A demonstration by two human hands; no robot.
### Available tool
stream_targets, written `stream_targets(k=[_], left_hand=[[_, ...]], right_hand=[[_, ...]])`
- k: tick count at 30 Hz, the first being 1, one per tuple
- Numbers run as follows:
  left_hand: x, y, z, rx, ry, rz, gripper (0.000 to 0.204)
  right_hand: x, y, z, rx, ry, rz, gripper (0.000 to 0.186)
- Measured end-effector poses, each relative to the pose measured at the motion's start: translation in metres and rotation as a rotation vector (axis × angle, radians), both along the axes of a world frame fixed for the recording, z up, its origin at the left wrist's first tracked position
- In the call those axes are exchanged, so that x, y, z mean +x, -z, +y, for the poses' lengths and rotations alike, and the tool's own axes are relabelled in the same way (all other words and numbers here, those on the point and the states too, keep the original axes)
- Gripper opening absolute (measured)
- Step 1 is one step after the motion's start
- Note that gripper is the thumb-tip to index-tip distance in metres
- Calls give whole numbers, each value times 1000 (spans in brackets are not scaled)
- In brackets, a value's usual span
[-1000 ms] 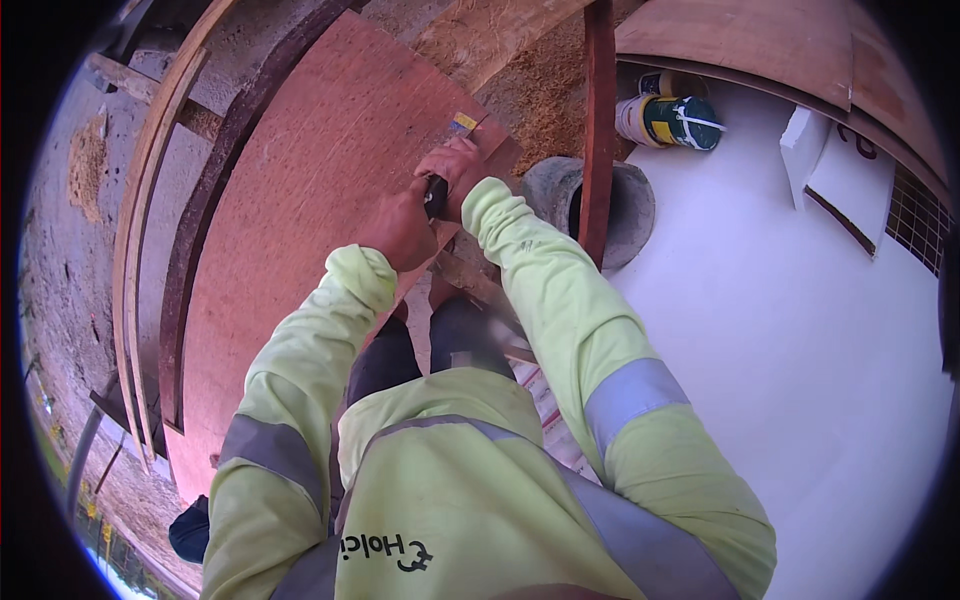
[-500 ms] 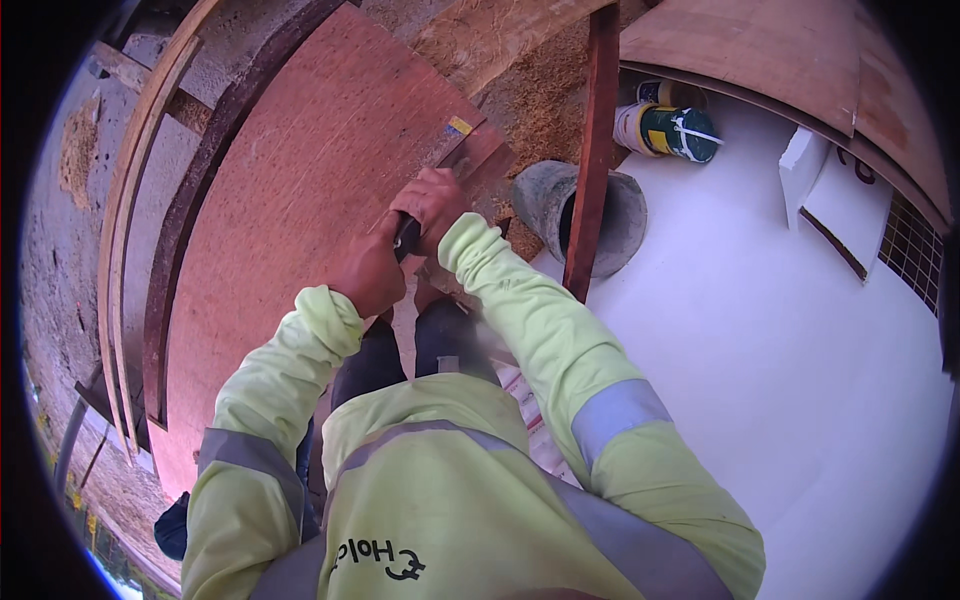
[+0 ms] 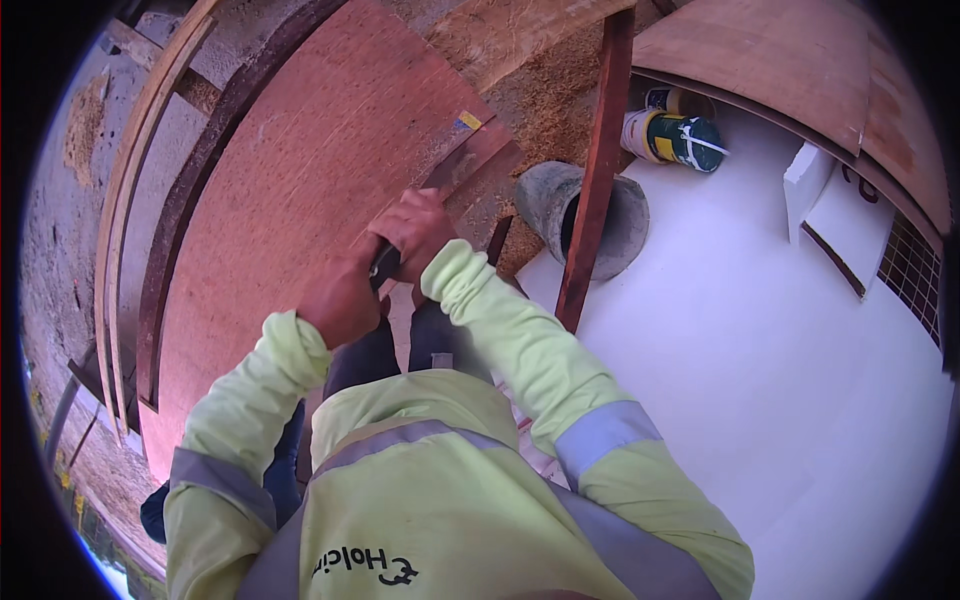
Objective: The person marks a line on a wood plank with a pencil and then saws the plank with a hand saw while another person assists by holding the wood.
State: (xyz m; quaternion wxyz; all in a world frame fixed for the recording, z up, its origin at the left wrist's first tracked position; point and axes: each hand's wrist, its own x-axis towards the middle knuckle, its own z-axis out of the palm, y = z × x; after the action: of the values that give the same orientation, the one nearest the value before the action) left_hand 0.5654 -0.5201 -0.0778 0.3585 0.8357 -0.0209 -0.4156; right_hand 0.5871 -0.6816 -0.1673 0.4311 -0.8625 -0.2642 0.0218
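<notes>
My left hand (image 3: 340, 295) is closed around the black handle (image 3: 382, 265) of what looks like a handsaw, at the lower edge of a large reddish plywood sheet (image 3: 260, 200). My right hand (image 3: 412, 228) is closed over the same handle, just above and right of the left. The long grey blade (image 3: 448, 165) runs up and right from my hands along the sheet, near a small yellow-and-blue label (image 3: 467, 121). The hands hide much of the handle and the nearer part of the blade.
A reddish timber post (image 3: 583, 250) stands before a grey concrete pipe (image 3: 625, 235). Stacked buckets (image 3: 685, 142), white panels (image 3: 840, 210) and plywood boards (image 3: 760, 60) are at right, beside a white surface (image 3: 690, 380). Sawdust (image 3: 545, 120) lies above the pipe; long strips (image 3: 130, 250) lie left.
Both hands and the gripped handle have moved steadily down and left, toward my body, over the last second. The hands stay closed, and more blade shows above them.
</notes>
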Motion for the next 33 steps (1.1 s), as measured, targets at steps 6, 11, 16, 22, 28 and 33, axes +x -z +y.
stream_targets(k=[6, 11, 16, 22, 28, 33], left_hand=[[12, 28, -19, -151, -122, -152, 42], [-55, -77, 50, 16, -107, 54, 49], [-24, -19, 15, -20, -113, -4, 46], [19, 53, -33, -162, -134, -211, 45], [-68, -100, 48, 45, -114, 26, 50], [-13, -20, 7, 33, -97, 73, 48]], right_hand=[[24, 21, -20, -57, -36, -8, 20], [-49, -74, 48, 51, -94, -24, 28], [-14, -30, 14, -1, -82, 35, 29], [39, 37, -31, -125, -49, -17, 28], [-61, -83, 49, 49, -107, 18, 27], [-9, -22, 7, -8, -83, 97, 27]])
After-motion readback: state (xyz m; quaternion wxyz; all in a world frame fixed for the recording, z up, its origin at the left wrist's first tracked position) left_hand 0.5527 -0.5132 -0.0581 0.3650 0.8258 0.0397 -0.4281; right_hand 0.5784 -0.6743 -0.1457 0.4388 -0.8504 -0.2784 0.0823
